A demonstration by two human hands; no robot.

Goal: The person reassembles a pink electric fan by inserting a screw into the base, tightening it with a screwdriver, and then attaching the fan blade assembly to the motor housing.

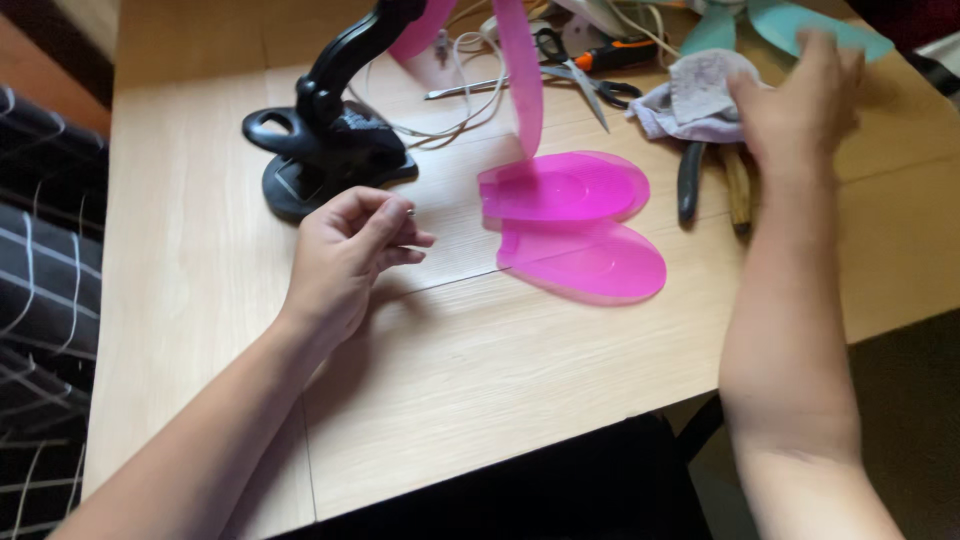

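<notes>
Pale wooden tabletop (520, 370) fills my view, with a pink fan blade (575, 215) as my landmark: two lobes lie flat, a third stands up. Just left of it, my left hand (345, 255) has fingers curled, thumb and forefinger pinched on a tiny metal part (410, 212), lifted clear so it can't roll off. Beyond the blade to its right, my right hand (800, 95) reaches with fingers spread over a teal blade (815, 25), beside a grey cloth (690, 100); scissors (580, 65), pliers (710, 185) and a black stand (325, 135) sit nearby.
</notes>
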